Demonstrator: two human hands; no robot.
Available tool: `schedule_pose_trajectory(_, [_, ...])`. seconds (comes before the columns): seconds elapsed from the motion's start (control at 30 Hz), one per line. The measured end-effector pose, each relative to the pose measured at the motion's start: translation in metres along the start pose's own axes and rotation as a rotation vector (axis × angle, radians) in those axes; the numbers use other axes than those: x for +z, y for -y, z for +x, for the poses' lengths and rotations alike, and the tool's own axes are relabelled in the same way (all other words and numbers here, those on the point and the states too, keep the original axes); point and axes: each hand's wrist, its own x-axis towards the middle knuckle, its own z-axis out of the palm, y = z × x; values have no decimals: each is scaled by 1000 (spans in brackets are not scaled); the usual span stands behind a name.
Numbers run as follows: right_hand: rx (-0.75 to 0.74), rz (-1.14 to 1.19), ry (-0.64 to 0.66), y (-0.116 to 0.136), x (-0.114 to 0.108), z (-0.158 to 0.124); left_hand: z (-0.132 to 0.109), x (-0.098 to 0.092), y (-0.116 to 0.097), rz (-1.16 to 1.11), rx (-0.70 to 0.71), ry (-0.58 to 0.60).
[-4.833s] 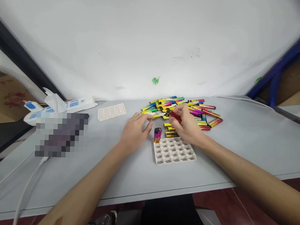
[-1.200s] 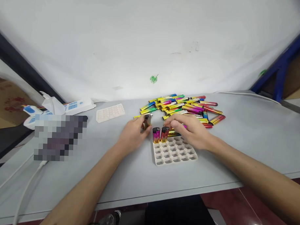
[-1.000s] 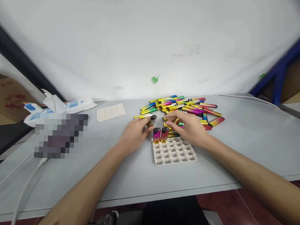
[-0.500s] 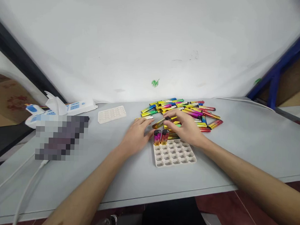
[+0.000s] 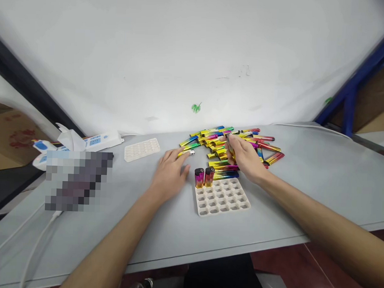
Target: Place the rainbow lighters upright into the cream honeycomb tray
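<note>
A light tray (image 5: pixel 222 200) with rows of oval holes lies on the table. Two lighters stand upright at its far left corner, a purple-gold lighter (image 5: pixel 199 178) and a red-gold lighter (image 5: pixel 209 178). My left hand (image 5: pixel 169 172) rests palm down left of them with fingers stretched out, its fingertips by a lying gold lighter (image 5: pixel 185 153). Over the near part of a pile of shiny coloured lighters (image 5: pixel 207 138), my right hand (image 5: pixel 246 158) is closed around a lighter (image 5: pixel 232 154), mostly hidden by its fingers.
A second light tray (image 5: pixel 142 149) lies at the back left. Beside it are a white power strip (image 5: pixel 99 140) and a blurred-out dark object (image 5: pixel 80 182) with a white cable (image 5: pixel 39 235). The white wall (image 5: pixel 169 67) bounds the table's rear.
My right hand has moved away from my left hand and turned, bringing its lighter from a tilted position over the standing ones back over the pile. My left hand has shifted slightly left.
</note>
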Motion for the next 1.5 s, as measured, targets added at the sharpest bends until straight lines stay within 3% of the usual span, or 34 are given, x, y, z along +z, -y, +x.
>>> schedule_pose_trajectory(0.1, [-20, 62, 81, -2, -1, 0, 0, -1, 1, 47, -36, 52])
schedule_pose_trajectory(0.23, [29, 149, 137, -3, 0, -1, 0, -2, 1, 102, -66, 20])
schedule_pose_trajectory(0.4, [162, 215, 89, 0, -2, 1, 0, -3, 3, 133, -95, 7])
schedule_pose_trajectory(0.67, [131, 352, 54, 12, -7, 0, -2, -4, 1, 141, -103, 72])
schedule_pose_trajectory(0.87, [172, 371, 28, 7, -4, 0, -2, 1, -5, 114, -115, 28])
schedule_pose_trajectory(1.03, [167, 457, 10, 8, -1, -1, 22, 13, -3, 172, 46, 9])
schedule_pose_trajectory(1.17, [160, 472, -3, 8, -2, 0, 51, 26, 0, 253, 81, -81])
schedule_pose_trajectory(1.33, [105, 433, 117, 9, 0, -6, 64, 32, 4, 252, 70, -188])
schedule_pose_trajectory(1.5, [31, 115, 289, 20, -5, -15, 58, 26, 1, 68, 39, -175])
